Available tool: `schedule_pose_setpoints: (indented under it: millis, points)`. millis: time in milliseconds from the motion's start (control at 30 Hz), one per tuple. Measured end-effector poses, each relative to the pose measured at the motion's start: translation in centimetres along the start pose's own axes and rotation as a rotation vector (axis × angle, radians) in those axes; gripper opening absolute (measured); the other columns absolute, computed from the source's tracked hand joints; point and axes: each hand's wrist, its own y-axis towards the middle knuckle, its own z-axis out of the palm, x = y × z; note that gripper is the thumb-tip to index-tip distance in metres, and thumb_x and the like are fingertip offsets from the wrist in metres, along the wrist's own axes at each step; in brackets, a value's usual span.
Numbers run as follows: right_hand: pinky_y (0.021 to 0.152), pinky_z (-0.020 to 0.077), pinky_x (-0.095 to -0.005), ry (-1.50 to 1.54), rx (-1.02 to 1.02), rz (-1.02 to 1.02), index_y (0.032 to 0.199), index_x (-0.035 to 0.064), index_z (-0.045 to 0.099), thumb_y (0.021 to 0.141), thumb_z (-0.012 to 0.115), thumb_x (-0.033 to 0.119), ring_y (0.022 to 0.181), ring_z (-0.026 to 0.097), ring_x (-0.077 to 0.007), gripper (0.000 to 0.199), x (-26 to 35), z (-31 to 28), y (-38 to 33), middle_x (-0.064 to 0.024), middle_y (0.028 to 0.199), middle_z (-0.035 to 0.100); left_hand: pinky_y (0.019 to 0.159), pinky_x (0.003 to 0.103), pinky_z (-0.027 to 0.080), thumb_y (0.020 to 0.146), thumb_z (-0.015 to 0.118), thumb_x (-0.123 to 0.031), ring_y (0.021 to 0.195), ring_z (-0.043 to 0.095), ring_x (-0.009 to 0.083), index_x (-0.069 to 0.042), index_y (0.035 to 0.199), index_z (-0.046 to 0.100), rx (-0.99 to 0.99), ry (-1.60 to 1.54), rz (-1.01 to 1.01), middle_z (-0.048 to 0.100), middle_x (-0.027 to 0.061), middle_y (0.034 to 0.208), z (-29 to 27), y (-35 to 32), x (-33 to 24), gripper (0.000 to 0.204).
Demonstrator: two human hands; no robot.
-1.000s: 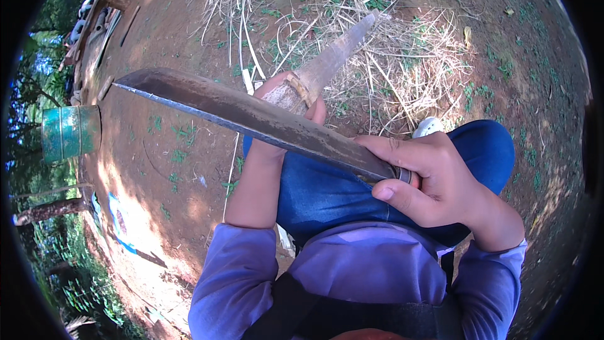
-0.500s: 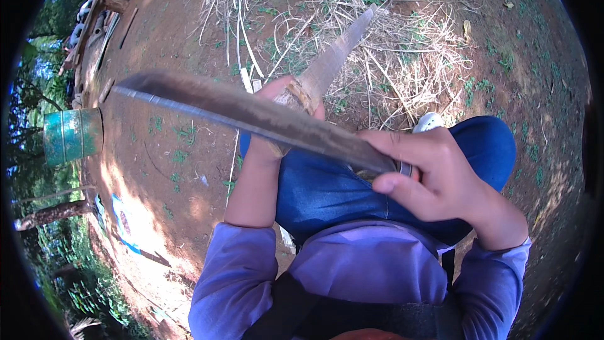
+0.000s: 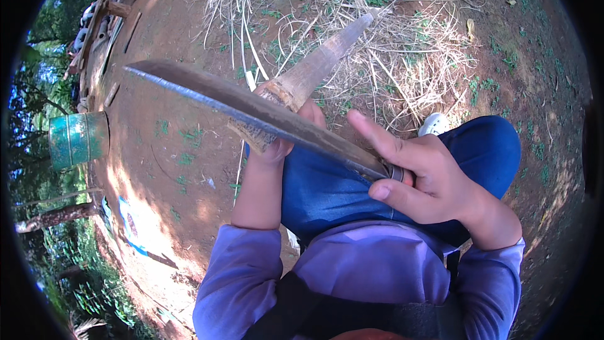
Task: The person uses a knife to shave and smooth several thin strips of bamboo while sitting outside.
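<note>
My right hand grips the handle of a machete, with the index finger stretched out past the grip. Its long dark blade slants up to the left, the pale edge facing me. Beneath the blade, my left hand is wrapped around a tapered piece of wood, perhaps bamboo, with a rough, knobbly lower end. The narrow tip points away to the upper right. The blade hides part of the left hand and wood; whether they touch is unclear.
Thin pale strips and shavings lie heaped on the dirt ground ahead. My bent knees in blue jeans are below the hands, with a white shoe beyond. A green metal drum and a log stand off left.
The wood has shifted slightly down and left, showing more of its knobbly end below the blade. My right index finger has lifted away from the machete. The blade looks less blurred.
</note>
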Motion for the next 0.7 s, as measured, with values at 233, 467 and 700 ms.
schedule_pose_setpoints:
  millis: [233,467,700]
  points:
    - [0.047,0.0408,-0.0282,-0.105,0.016,0.047,0.147,0.0105,0.056,0.096,0.068,0.02,0.042,0.05,-0.0126,0.054,0.6,-0.6,0.2,-0.006,0.053,0.053,0.061,0.038,0.06,0.093,0.071,-0.047,0.067,0.069,0.0296,0.009,0.1,0.062,-0.149,-0.152,-0.071,0.065,0.0191,0.074,1.1,-0.4,-0.7,0.057]
    - [0.047,0.0417,-0.0282,-0.14,-0.007,0.132,0.145,0.0114,0.059,0.095,0.069,0.019,0.043,0.054,-0.013,0.051,0.3,-1.2,0.0,-0.0065,0.053,0.053,0.058,0.037,0.059,0.092,0.074,-0.039,0.066,0.068,0.029,0.009,0.117,0.058,-0.236,-0.132,-0.064,0.061,0.0128,0.069,2.4,-0.1,-0.2,0.057]
    - [0.048,0.0428,-0.028,-0.134,-0.008,0.064,0.147,0.0138,0.056,0.097,0.068,0.02,0.044,0.055,-0.0119,0.052,1.2,-0.5,-0.6,-0.0074,0.056,0.057,0.061,0.027,0.055,0.086,0.071,-0.065,0.076,0.067,0.0242,0.005,0.111,0.064,-0.226,0.051,-0.137,0.068,0.0249,0.096,0.6,-1.6,-0.1,0.074]
